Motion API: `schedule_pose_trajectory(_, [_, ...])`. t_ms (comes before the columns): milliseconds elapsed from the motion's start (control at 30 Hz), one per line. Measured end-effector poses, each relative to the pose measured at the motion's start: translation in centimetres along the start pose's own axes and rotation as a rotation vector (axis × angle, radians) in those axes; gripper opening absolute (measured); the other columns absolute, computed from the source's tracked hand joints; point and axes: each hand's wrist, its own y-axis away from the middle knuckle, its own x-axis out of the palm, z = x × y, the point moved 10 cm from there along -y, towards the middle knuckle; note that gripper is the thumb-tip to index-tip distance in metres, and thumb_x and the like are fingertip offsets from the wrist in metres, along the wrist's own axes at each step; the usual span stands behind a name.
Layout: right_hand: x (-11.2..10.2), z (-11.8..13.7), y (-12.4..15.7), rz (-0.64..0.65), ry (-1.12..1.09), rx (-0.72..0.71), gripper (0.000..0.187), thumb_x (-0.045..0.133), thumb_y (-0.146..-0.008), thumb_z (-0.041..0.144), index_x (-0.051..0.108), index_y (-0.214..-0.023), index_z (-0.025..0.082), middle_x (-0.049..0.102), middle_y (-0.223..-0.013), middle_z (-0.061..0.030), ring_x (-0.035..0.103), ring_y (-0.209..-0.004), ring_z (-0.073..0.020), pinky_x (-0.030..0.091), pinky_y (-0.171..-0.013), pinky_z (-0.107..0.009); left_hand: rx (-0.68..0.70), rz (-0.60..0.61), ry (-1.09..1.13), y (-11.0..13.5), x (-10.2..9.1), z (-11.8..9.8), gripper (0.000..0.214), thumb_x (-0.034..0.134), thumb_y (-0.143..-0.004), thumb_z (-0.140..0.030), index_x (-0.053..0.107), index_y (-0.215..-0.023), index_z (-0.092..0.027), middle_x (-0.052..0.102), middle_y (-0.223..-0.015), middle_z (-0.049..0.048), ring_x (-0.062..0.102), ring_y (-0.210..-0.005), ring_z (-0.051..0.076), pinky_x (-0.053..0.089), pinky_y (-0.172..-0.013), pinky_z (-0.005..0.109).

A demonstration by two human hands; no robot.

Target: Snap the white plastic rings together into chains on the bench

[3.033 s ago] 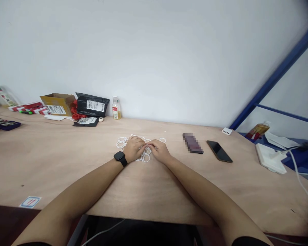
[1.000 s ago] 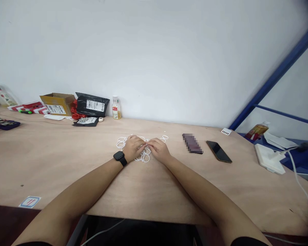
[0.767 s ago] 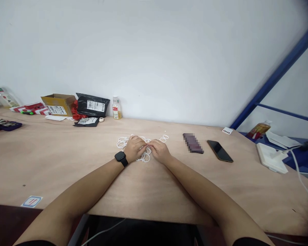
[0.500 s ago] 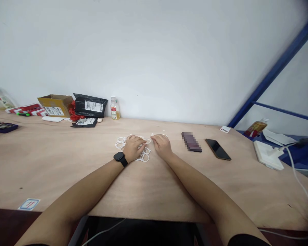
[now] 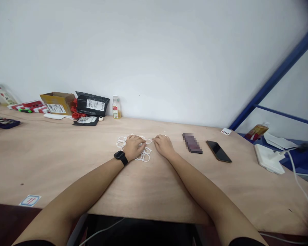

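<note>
My left hand (image 5: 135, 147), with a black watch on its wrist, rests over a small pile of white plastic rings (image 5: 145, 157). Its thumb and fingers are closed on one white ring (image 5: 149, 141) that sticks out to the right of the fingertips. Just right of that ring, my right hand (image 5: 163, 145) lies on the table with its fingers curled and pinched together. Whatever is between its fingertips is too small to make out. Part of the pile is covered by my left hand.
Two phones, one pixelated (image 5: 192, 143) and one black (image 5: 218, 151), lie to the right. Beyond them sit a white power strip (image 5: 268, 158) and a cable. Along the wall stand an open carton (image 5: 58, 102), a black parcel bag (image 5: 92, 104) and a small bottle (image 5: 116, 108).
The camera view has shifted slightly. My right hand has drawn a little to the right, away from the ring at my left fingertips. My left hand stays in place.
</note>
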Motion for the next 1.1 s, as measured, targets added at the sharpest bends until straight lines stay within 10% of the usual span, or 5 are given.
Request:
schedule_pose_trajectory(333, [2.0,2.3,0.0,0.09,-0.132,-0.156,0.029,0.051,-0.094,0.02,0.064,-0.12,0.021,0.066,-0.103,-0.0093,0.058,-0.1,-0.02,0.041,-0.089,-0.032,0.027,-0.016,-0.016,0.1,0.0,0.0,0.019,0.055,-0.09,-0.034,0.07,-0.093,-0.023,0.072,-0.096,0.0039,0.059,-0.095,0.022,0.033,-0.095,0.043])
schedule_pose_trajectory(667, [-2.2,1.2,0.6,-0.343,-0.639,-0.073,0.015,0.057,-0.091,0.024,0.07,-0.097,0.022,0.069,-0.088,-0.0051,0.062,-0.085,-0.0184,0.048,-0.081,-0.033,0.074,-0.046,-0.033,0.1,-0.2,-0.4,0.02,0.058,-0.09,-0.038,0.071,-0.099,-0.025,0.073,-0.097,0.0036,0.06,-0.093,0.021,0.035,-0.091,0.042])
schedule_pose_trajectory(1100, [-3.3,2.9,1.2,-0.356,-0.826,-0.122,0.012,0.059,-0.09,0.028,0.069,-0.092,0.022,0.069,-0.089,-0.0052,0.063,-0.083,-0.0176,0.052,-0.075,-0.032,0.163,-0.152,0.041,0.2,-1.8,-1.4,0.017,0.058,-0.091,-0.035,0.069,-0.088,-0.022,0.072,-0.086,0.003,0.062,-0.086,0.019,0.041,-0.084,0.037])
